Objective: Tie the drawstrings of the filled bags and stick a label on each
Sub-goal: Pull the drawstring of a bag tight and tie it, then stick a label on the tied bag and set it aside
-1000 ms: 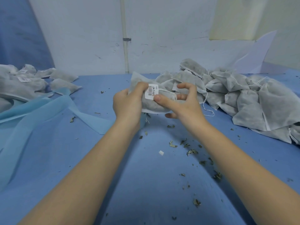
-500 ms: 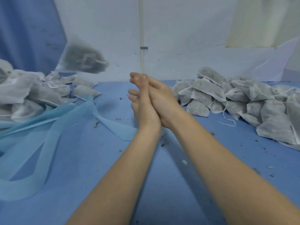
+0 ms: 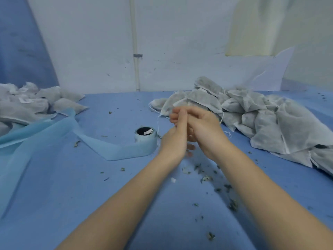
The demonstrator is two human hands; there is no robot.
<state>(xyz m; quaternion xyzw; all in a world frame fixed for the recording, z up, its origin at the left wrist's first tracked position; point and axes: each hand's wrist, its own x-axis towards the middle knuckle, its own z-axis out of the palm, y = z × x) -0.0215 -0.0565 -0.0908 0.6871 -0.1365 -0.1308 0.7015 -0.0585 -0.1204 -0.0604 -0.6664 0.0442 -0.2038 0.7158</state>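
Pressing together, hands [image 3: 187,130] with straight fingers, empty, bag pile [image 3: 252,116] just behind

Blue table cover [image 3: 54,195]; dried herb crumbs [image 3: 205,177] scattered; white wall pipe [image 3: 136,51], perhaps conduit.

A single head-worn wide-angle view looked forward and down from close above the blue table [image 3: 54,186], both forearms entering from the bottom edge, the white wall [image 3: 90,42] filling the upper frame, with no second view sharing the scene.
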